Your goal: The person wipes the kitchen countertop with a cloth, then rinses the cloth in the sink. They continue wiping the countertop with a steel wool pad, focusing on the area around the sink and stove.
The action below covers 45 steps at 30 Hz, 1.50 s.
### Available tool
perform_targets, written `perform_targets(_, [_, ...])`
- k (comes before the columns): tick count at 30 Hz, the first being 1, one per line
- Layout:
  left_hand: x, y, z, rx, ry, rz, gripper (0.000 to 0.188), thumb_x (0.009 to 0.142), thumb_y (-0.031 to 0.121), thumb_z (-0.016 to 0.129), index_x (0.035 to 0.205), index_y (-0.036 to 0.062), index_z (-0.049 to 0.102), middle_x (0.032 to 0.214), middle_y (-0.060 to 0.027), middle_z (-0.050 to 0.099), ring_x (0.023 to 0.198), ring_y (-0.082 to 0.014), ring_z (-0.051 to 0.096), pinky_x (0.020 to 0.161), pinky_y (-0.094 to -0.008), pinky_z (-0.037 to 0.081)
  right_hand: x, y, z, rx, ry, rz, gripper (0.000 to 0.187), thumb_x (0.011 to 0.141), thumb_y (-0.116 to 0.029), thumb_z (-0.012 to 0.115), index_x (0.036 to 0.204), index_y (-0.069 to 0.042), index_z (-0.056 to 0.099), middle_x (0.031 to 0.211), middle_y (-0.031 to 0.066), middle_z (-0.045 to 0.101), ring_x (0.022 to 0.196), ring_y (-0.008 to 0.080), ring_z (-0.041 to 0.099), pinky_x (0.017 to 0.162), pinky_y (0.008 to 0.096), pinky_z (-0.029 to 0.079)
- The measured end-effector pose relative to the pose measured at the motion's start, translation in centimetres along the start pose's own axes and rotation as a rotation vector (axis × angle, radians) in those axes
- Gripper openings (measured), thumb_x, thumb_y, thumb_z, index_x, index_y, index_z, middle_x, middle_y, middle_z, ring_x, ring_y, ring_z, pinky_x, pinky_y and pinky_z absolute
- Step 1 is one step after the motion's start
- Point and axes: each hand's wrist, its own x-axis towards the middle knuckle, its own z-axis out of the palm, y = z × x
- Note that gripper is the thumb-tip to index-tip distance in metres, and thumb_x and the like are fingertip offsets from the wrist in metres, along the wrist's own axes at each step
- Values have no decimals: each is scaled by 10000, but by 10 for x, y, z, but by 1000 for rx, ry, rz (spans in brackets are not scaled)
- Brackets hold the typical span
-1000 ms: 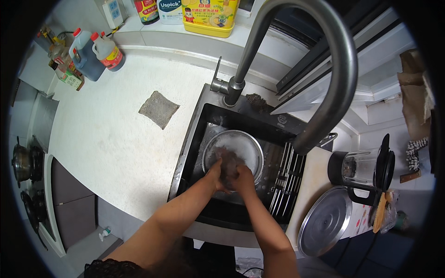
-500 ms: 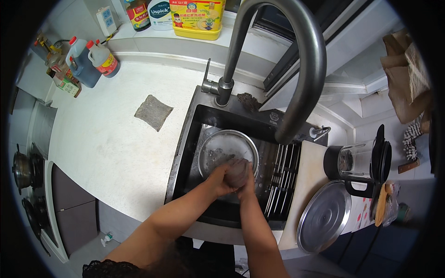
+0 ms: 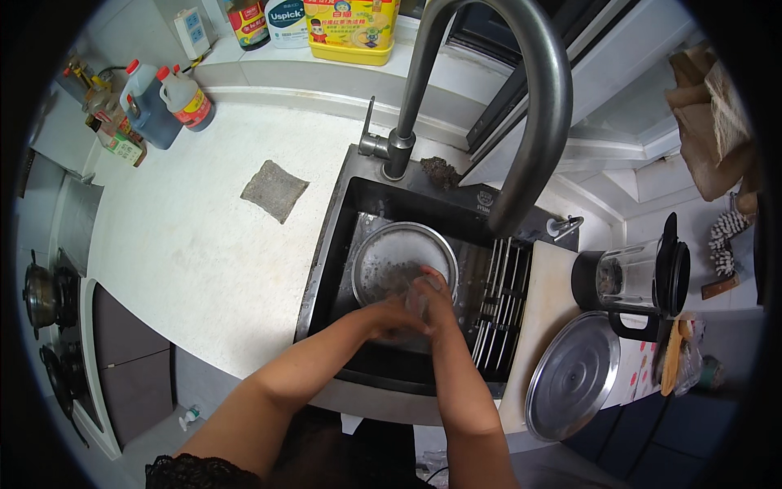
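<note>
Both my hands are pressed together over the near right part of a round metal basin (image 3: 364,244) in the black sink (image 3: 349,213). My left hand (image 3: 389,318) comes in from the left, its fingers blurred and partly hidden by the other hand. My right hand (image 3: 433,298) is curled, fingers towards the basin. Between the palms is a greyish, wet-looking wad, too smeared to name. Cloudy water with bubbles stands in the basin.
A grey faucet (image 3: 562,98) arches over the sink's right side, above a metal rack (image 3: 494,314). A grey cloth (image 3: 275,191) lies on the white counter. To the right are a blender jug (image 3: 627,277) and a round metal lid (image 3: 573,376). Bottles (image 3: 155,106) stand far left.
The rounded grey-brown wad that showed between my hands is now mostly covered. My right hand has turned over and closed in, while my left has slid lower, blurred. The view has shifted slightly.
</note>
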Motion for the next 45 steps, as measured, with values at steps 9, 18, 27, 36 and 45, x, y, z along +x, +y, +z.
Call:
perform_targets(9, [42, -19, 2, 905, 165, 283, 288, 660, 155, 733, 897, 4, 668, 824, -147, 684, 722, -250, 665, 657, -380, 517, 10, 18, 1, -318, 72, -109, 411, 780, 14, 584, 1170, -111, 543, 1016, 76, 570, 870, 157, 556, 739, 304, 487])
perform_targets(18, [17, -11, 2, 72, -12, -26, 291, 684, 61, 682, 973, 43, 649, 891, -136, 674, 831, -267, 675, 729, -383, 538, -11, -3, -10, -1, -205, -100, 531, 886, -73, 629, 1392, -108, 475, 1254, 107, 587, 1247, 252, 499, 999, 372, 448])
perform_targets(27, [7, -11, -2, -368, -413, -148, 248, 776, 82, 763, 954, 100, 590, 744, -15, 609, 557, -88, 559, 479, -230, 401, -28, -25, -4, -63, -322, -67, 282, 964, -193, 592, 1194, -29, 598, 990, 89, 638, 890, 203, 640, 817, 352, 537])
perform_targets(36, [-11, 3, 11, -157, -213, -50, 186, 745, 92, 727, 873, 96, 592, 657, 1, 527, 446, -72, 414, 378, -215, 256, -21, -15, 16, -280, -30, -189, 406, 982, -326, 585, 671, -67, 562, 597, 4, 523, 545, 112, 498, 542, 260, 424])
perform_targets(45, [1, -8, 21, 87, 63, 5, 175, 676, 131, 702, 775, 62, 575, 566, -37, 491, 398, -127, 365, 374, -317, 236, -15, -1, 17, -385, 79, -267, 482, 987, -382, 573, 614, -85, 502, 534, 13, 500, 477, 112, 482, 486, 273, 413])
